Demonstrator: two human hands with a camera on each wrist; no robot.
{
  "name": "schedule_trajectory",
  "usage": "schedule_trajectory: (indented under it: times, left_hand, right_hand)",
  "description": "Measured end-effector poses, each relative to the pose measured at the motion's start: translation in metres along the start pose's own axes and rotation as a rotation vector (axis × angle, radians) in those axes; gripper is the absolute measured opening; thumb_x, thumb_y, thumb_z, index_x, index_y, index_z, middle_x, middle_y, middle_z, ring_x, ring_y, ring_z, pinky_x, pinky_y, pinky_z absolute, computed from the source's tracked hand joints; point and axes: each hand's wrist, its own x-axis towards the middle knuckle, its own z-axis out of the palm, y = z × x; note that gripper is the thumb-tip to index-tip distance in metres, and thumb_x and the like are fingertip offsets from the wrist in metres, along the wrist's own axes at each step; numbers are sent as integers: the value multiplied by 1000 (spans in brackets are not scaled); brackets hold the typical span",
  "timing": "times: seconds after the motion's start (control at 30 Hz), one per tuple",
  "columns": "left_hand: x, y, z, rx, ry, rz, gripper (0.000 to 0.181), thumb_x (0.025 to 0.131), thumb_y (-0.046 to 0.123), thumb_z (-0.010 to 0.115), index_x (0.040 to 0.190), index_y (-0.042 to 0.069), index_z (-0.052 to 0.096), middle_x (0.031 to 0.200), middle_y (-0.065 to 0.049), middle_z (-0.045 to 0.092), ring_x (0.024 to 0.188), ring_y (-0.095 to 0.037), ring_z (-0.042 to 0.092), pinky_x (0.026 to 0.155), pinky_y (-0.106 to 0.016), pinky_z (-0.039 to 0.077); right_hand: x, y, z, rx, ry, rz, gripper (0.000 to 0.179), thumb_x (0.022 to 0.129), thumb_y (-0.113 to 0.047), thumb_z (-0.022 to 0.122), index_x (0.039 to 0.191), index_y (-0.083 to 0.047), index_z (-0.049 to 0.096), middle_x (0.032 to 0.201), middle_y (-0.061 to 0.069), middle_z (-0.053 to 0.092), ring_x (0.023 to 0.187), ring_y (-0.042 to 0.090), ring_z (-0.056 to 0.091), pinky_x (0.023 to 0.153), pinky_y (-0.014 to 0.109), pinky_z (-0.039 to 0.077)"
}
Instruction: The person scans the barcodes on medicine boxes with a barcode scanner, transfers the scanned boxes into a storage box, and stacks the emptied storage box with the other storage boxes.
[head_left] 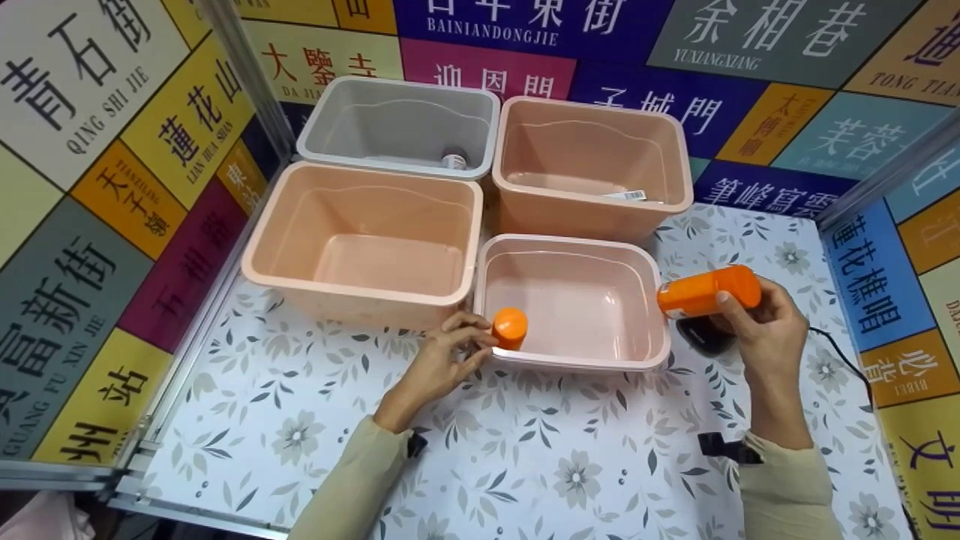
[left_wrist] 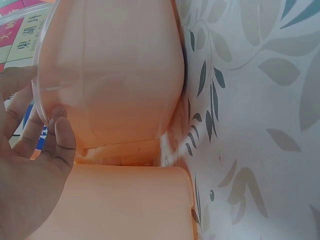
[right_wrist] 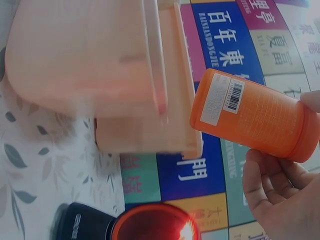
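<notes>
Orange plastic lay in the right hand's [head_left: 772, 322] grip, which pinched a lidded bottle [head_left: 705, 292] sideways, just right of the pale pink bin [head_left: 581, 364]; the left hand [head_left: 441, 358] pinched that bin's near-left rim, beside a second bottle [head_left: 510, 328] inside. Scanning seemed in hand; next, the barcode label [right_wrist: 233, 95] probably needed facing the black scanner [head_left: 703, 336].

Long, plain sleeves in pale khaki cover both forearms: the left sleeve [head_left: 356, 480] ends behind the bare left hand [head_left: 441, 352], the right sleeve [head_left: 787, 491] behind the bare right hand [head_left: 769, 319]. On the thumb side behind the left hand sits a small black piece [head_left: 417, 444]; behind the right hand, a larger black block [head_left: 727, 448] with angular edges meets the cuff [head_left: 784, 448].
</notes>
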Motion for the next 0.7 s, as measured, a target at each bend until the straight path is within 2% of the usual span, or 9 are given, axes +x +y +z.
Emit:
schedule_trajectory:
  times: [0.13,0.37,0.7]
  left_hand:
    - [0,0,0,7,2,-6,10,92,14,71,101,11,75,121,-5,63,88,-13,67,77,-24,56]
    - [1,0,0,-12,-3,-7,11,92,12,71,102,11,75,120,-5,62,88,-13,66,78,-24,57]
    - [0,0,0,-17,-8,-22,12,92,14,71,103,10,75,121,-5,62,89,-14,66,78,-28,57]
  right_hand:
    - [-1,5,-10,32,44,10,34,79,3,78,111,-4,69,97,4,70,83,13,69,63,20,59]
    - [-1,16,-26,-49,139,22,35,78,-1,80,110,-10,71,95,-3,69,85,10,64,72,10,54]
    - [-6,32,-43,-19,223,104,32,78,0,81,104,-15,70,97,-3,65,77,6,64,62,10,52]
